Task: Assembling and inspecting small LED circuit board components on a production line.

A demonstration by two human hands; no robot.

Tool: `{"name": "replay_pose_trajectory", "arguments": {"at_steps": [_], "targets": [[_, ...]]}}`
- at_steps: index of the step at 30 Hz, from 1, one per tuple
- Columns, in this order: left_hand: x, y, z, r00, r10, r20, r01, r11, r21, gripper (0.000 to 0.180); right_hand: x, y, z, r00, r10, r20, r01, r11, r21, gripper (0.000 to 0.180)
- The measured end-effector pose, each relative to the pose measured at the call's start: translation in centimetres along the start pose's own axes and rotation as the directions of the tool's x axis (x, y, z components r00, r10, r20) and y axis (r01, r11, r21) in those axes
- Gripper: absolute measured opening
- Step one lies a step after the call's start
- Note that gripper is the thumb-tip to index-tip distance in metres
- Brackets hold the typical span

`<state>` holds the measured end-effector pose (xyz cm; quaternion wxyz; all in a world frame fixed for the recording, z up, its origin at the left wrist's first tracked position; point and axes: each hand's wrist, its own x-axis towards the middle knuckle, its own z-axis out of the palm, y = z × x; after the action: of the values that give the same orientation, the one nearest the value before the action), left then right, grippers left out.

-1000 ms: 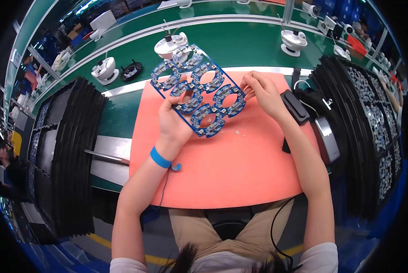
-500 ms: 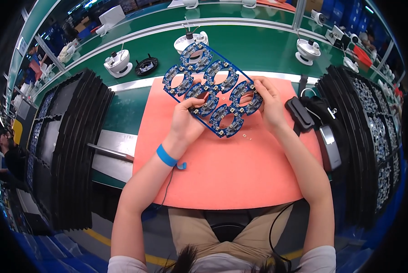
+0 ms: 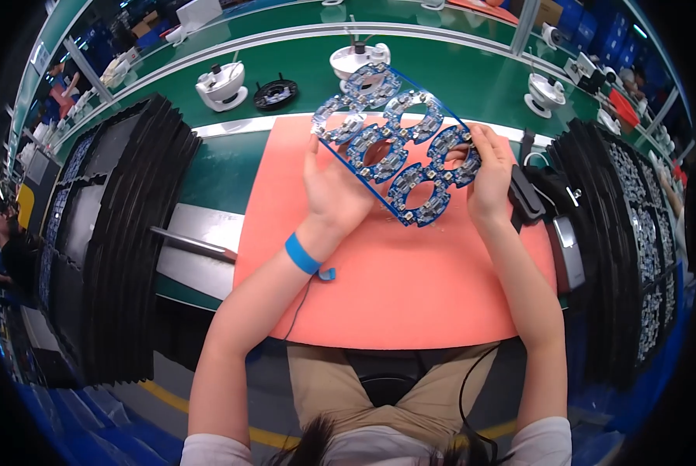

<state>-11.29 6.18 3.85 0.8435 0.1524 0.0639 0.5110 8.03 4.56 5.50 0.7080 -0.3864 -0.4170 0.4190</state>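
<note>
A blue panel of several joined ring-shaped circuit boards [image 3: 393, 123] is tilted above an orange mat [image 3: 379, 299], held between both my hands. My right hand [image 3: 492, 182] pinches its right corner, thumb and fingers closed at the edge. At the left edge, my left hand [image 3: 336, 194] has its palm turned up and its thumb along the rim. Its other fingers pass behind the panel, partly seen through a ring opening. Around my left wrist sits a blue strap [image 3: 302, 253] with a thin cord. Small loose bits lie on the mat under the panel.
Stacked black trays [image 3: 134, 256] rise at the left, and more trays [image 3: 620, 225] holding boards at the right. A black handheld device [image 3: 525, 194] and a silver-black box [image 3: 567, 242] lie beside the mat. Beyond are white housings [image 3: 222, 87] and a black ring part [image 3: 275, 95].
The panel has shifted right in the view, with both hands. My left thumb has left the ring opening and now lies at the panel's left edge, the palm turned further up.
</note>
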Motion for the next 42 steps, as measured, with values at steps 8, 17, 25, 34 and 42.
{"name": "replay_pose_trajectory", "arguments": {"at_steps": [8, 17, 25, 34, 42], "targets": [[1.5, 0.1, -1.8, 0.973, 0.087, -0.215, -0.078, 0.996, 0.05, 0.06, 0.9, -0.2, 4.0, 0.979, -0.201, -0.018, 0.199, 0.976, -0.085, 0.02], [-0.3, -0.2, -4.3, 0.704, 0.391, 0.593, -0.623, -0.062, 0.78, 0.034, -1.6, 0.9, 14.2, 0.945, -0.207, 0.253, 0.231, 0.971, -0.066, 0.022], [3.5, -2.2, -5.0, 0.971, -0.011, -0.24, 0.156, 0.788, 0.596, 0.019, -4.9, 3.6, 23.1, 0.858, -0.13, 0.497, 0.214, 0.97, -0.115, 0.021], [2.5, -3.6, -3.5, 0.989, 0.076, -0.13, 0.08, 0.473, 0.878, 0.017, -5.6, 3.7, 26.0, 0.751, -0.34, 0.566, 0.544, 0.804, -0.238, 0.022], [1.8, -3.0, -3.1, 0.994, 0.03, -0.101, 0.081, 0.385, 0.919, 0.017, -5.8, 3.5, 27.1, 0.714, -0.416, 0.563, 0.605, 0.772, -0.195, 0.02]]}}
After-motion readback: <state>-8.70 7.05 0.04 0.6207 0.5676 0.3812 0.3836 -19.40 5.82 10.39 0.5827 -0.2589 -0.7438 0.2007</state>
